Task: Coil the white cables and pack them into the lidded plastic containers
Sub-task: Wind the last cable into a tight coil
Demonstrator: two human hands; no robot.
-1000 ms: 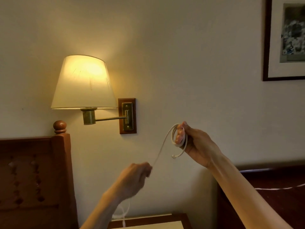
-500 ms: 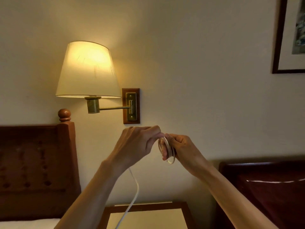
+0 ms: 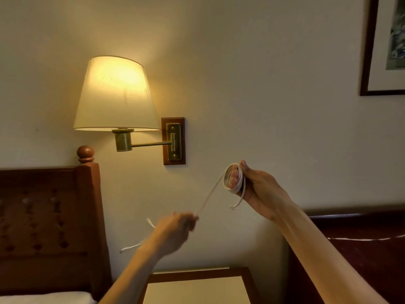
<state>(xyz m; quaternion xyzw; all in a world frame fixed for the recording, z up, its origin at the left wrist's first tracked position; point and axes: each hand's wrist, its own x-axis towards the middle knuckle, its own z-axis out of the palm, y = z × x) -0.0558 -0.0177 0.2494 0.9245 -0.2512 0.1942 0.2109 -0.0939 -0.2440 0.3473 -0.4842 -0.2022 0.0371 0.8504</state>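
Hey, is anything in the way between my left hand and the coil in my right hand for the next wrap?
Nothing visible. The left hand pinches the white cable, which runs free through open air up to the coil around the right hand's fingers. The wall lamp sits well above.

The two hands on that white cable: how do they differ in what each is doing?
The right hand is raised higher, with loops of the white cable wound round its fingers. The left hand sits lower and pinches a single straight run of it. The right hand looks sharp; the left hand is blurred. Both grip the same cable, which stretches between them, in front of the wall.
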